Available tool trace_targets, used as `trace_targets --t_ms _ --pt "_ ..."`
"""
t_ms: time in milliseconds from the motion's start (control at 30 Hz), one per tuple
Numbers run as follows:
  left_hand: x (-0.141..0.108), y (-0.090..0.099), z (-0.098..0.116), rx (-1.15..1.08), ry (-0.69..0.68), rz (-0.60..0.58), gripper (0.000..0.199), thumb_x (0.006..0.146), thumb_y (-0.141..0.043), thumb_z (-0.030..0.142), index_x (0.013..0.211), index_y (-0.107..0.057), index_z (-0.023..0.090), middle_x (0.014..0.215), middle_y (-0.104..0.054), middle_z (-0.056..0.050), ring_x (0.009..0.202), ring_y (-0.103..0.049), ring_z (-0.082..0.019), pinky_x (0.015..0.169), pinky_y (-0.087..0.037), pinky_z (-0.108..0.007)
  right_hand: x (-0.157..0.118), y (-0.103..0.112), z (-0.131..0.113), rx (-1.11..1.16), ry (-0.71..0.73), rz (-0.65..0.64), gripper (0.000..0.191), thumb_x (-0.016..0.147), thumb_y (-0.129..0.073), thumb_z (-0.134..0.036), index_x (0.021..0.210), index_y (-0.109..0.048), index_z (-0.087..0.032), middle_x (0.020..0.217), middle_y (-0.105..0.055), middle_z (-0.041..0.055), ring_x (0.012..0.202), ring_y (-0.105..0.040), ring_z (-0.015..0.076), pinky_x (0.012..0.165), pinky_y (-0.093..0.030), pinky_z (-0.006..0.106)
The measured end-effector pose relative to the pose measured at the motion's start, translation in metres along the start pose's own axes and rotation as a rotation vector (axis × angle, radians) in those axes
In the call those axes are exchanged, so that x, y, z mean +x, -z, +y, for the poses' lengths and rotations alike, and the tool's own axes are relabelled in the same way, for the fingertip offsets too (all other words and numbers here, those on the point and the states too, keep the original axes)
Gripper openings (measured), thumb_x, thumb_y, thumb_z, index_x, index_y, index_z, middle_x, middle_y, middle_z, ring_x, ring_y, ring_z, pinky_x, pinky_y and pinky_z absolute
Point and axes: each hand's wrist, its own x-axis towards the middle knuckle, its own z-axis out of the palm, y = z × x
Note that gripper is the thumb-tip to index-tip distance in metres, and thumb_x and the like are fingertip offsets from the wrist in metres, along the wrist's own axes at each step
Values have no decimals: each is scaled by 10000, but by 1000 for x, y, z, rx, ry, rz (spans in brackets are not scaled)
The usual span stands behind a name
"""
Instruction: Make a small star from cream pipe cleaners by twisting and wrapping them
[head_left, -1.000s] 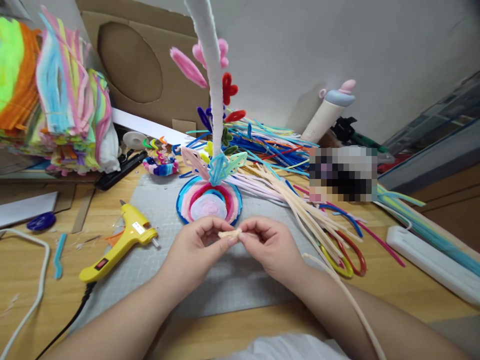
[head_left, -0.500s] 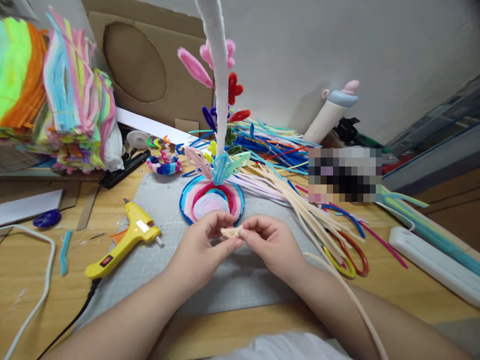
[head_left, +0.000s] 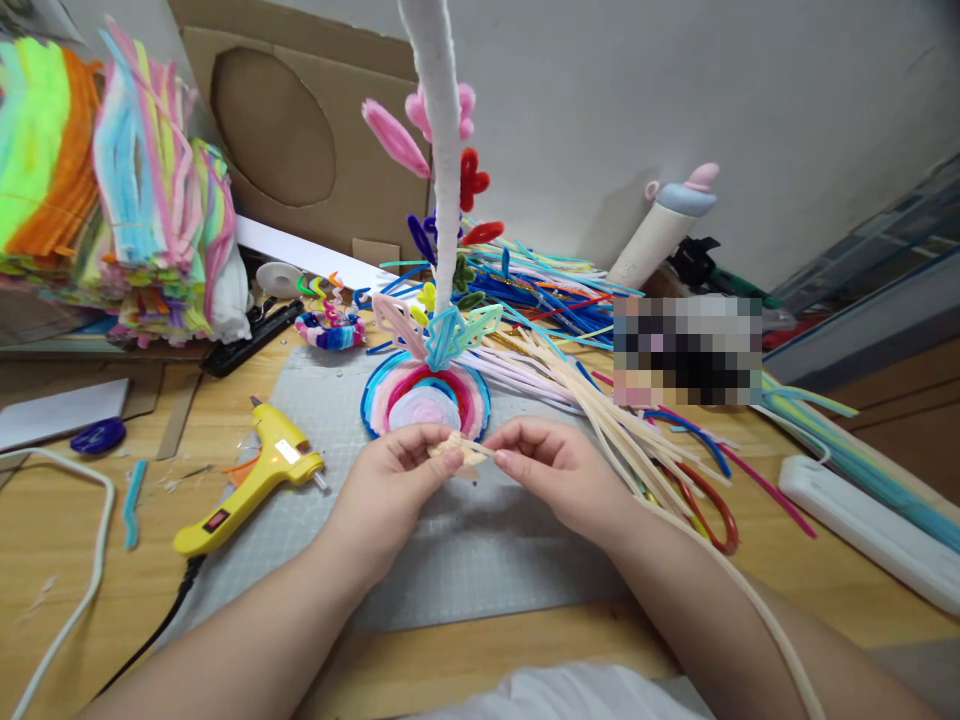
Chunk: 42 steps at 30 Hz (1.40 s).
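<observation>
My left hand (head_left: 394,490) pinches a small wound piece of cream pipe cleaner (head_left: 466,456) between thumb and fingers. With thumb and forefinger, my right hand (head_left: 562,475) grips the cream strand that comes off this piece. A long cream pipe cleaner tail (head_left: 739,570) runs from behind my right hand over the right forearm. Just beyond my hands is a round coiled base (head_left: 371,405) in blue, pink and white. A white wrapped stem (head_left: 445,170) rises behind it, with pipe cleaner flowers and leaves around it. My fingers hide part of the cream piece.
A yellow glue gun (head_left: 247,485) lies left on the grey cutting mat (head_left: 450,590). Loose cream pipe cleaners (head_left: 600,410) spread to the right, near a white power strip (head_left: 862,535). Bundled pipe cleaners (head_left: 142,190) and cut cardboard (head_left: 360,130) stand behind.
My right hand has drawn slightly away to the right, so a short stretch of cream strand now shows between the hands. The wound piece has turned in my left fingers.
</observation>
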Motion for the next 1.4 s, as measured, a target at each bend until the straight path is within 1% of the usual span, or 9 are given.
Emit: trace_targets --t_ms 400,500,667,800,867,933,1067,1233,1400 --pt "-1 -2 -3 -120 -16 19 120 726 -693 230 798 -646 145 740 -679 -12 682 -601 -104 671 -459 -205 -7 -13 5 -39 56 61 91 790 -589 -256 767 -561 -172 690 -586 -9 585 -499 95 543 -398 206" --pt "-2 -2 -3 13 -75 70 133 714 -699 246 787 -650 146 757 -701 -26 709 -616 -134 703 -470 -240 -13 -13 4 -268 105 78 55 825 -538 -226 796 -545 -181 664 -566 -16 540 -475 90 489 -360 197" --pt "-8 -5 2 333 -146 164 132 694 -699 268 775 -672 168 766 -716 -25 715 -632 -170 669 -477 -252 -21 -7 -4 -927 416 46 142 859 -458 -165 804 -590 -167 675 -592 29 613 -512 133 579 -362 257" --pt "-7 0 10 495 -108 85 117 666 -709 261 738 -698 169 737 -717 -31 685 -631 -179 628 -474 -248 -19 -2 -12 -1164 562 -32 232 888 -406 -164 868 -637 -161 715 -624 68 665 -521 170 600 -353 290" --pt "-5 6 14 499 -14 -41 109 672 -702 263 724 -703 167 714 -711 -34 664 -626 -177 609 -471 -248 -16 1 -13 -1083 563 -103 224 881 -420 -148 877 -643 -176 733 -634 58 672 -526 165 598 -357 285" --pt "-3 13 18 412 99 -216 105 685 -694 263 725 -702 166 696 -704 -39 660 -630 -176 629 -477 -258 -16 3 -14 -851 503 -176 173 870 -469 -155 886 -636 -192 758 -645 39 683 -549 149 607 -387 267" --pt "-3 20 18 127 291 -461 77 685 -700 223 740 -693 170 695 -700 -35 632 -633 -153 654 -490 -267 -22 -2 -12 -271 228 -200 87 819 -591 -225 901 -613 -203 775 -639 16 651 -580 121 573 -448 228" --pt "-5 14 13 -64 376 -453 124 610 -761 239 675 -678 174 633 -662 -15 559 -574 -114 576 -452 -223 -23 -18 -8 172 87 -168 71 762 -643 -234 774 -583 -197 685 -598 -11 588 -564 103 546 -457 222" --pt "-2 8 8 -191 338 -371 178 611 -764 290 659 -638 173 604 -607 -15 560 -543 -117 579 -433 -228 -17 -25 0 298 76 26 144 704 -688 -301 719 -581 -205 655 -602 -16 585 -574 117 559 -471 239"
